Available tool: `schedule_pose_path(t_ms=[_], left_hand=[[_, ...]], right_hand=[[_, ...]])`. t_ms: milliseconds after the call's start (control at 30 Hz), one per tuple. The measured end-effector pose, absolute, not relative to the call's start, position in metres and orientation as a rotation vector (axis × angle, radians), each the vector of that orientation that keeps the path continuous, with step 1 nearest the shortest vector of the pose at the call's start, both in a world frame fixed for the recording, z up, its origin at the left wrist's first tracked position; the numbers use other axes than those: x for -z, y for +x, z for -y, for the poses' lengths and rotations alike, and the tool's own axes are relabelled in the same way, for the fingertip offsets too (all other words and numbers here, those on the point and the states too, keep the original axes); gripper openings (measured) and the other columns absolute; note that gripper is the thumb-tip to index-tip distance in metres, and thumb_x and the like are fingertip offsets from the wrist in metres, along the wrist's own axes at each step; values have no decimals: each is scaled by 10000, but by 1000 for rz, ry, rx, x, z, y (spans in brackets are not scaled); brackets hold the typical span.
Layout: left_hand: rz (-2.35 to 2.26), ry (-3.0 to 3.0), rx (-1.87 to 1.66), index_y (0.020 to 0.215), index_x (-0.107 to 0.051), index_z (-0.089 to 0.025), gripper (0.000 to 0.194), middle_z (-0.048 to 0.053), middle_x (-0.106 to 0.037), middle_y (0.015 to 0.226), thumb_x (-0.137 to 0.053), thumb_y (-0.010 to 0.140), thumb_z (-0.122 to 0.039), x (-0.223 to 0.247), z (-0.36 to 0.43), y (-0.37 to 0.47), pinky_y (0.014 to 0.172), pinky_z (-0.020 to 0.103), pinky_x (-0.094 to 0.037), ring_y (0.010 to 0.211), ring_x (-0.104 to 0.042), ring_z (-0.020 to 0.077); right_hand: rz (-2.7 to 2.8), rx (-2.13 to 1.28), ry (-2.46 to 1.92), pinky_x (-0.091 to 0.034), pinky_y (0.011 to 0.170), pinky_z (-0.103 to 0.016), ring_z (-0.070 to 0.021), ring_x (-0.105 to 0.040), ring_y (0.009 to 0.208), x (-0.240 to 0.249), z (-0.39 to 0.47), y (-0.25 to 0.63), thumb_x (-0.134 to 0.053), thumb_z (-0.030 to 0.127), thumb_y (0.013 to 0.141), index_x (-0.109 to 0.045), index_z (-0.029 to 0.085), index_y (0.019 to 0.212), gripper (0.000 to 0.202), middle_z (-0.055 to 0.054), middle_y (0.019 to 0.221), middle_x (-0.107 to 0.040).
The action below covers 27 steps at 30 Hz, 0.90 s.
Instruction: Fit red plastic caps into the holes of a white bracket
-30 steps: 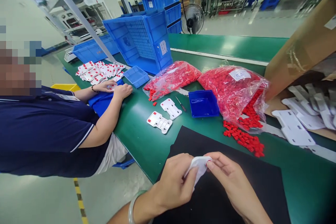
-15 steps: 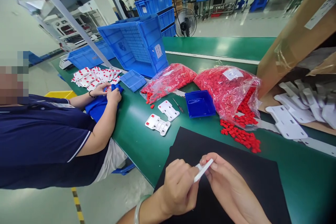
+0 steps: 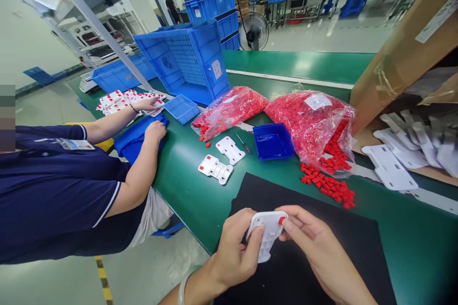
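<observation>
White plate (image 3: pixel 266 234): being held over the black mat (image 3: pixel 322 228), face toward the camera, long axis running from upper right down to lower left.
Left hand (image 3: pixel 234 252): fingers being curled around the plate's left edge.
Right hand (image 3: pixel 315 248): a red clip (image 3: pixel 282 220) being pinched against the plate's upper right corner.

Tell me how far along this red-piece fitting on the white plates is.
Done: two white plates with red pieces lie on the green table, more by the co-worker. In hand: the left hand holds a white plate while the right hand presses a red piece at its corner. Left: bare plates in the cardboard box, loose red pieces.
</observation>
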<state>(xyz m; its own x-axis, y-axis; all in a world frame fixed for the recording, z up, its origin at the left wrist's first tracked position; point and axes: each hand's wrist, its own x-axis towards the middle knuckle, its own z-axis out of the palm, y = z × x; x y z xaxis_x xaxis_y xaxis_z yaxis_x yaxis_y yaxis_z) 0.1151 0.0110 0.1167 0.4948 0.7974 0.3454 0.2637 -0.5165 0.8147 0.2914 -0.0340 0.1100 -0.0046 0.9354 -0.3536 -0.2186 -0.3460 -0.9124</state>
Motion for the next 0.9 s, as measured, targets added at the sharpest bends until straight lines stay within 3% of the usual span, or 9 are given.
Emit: schedule_pose_path(t_ms=[200, 400, 533, 733, 900], left_hand=[[-917, 1911, -957, 844, -571, -164, 95, 7, -544, 703, -498, 905, -154, -109, -9, 120, 577, 236, -362, 610, -467, 113], [-1093, 1025, -1029, 997, -606, -163, 246, 35, -645, 831, -519, 939, -385, -100, -21, 136, 657, 247, -484, 712, -590, 144], [-1046, 963, -1001, 964, -608, -151, 255, 35, -651, 834, -603, 892, -395, -95, -22, 139, 663, 242, -479, 713, -581, 137], [-959, 1030, -891, 888, -566, -142, 248, 15, -617, 804, -657, 859, -370, -92, -27, 132, 671, 239, -454, 718, -559, 122], [-832, 1169, -788, 1107, -533, -169, 385, 17, -595, 890, -697, 825, -375, -103, -39, 123, 679, 234, -454, 773, -574, 126]], right_hand=[[876, -1494, -1304, -436, 727, -249, -125, -526, 731, -103, 26, 290, -562, 473, 903, -630, 248, 1064, 285, 14, 831, -626], [813, -1497, -1358, -465, 942, -335, -216, -590, 1103, -88, 38, 284, -575, 519, 870, -505, 252, 1286, 499, -87, 1215, -625], [858, -1583, -1367, -523, 820, -331, -224, -665, 925, -92, 54, 285, -517, 546, 891, -553, 221, 1233, 473, -79, 1017, -704], [1021, -1408, -1533, -533, 741, -268, -205, -662, 855, -99, 61, 292, -499, 548, 896, -579, 243, 1226, 456, -40, 898, -693], [1186, -1237, -1647, -513, 806, -242, -209, -646, 990, -99, 66, 302, -448, 512, 931, -614, 278, 1210, 400, -56, 1088, -687]])
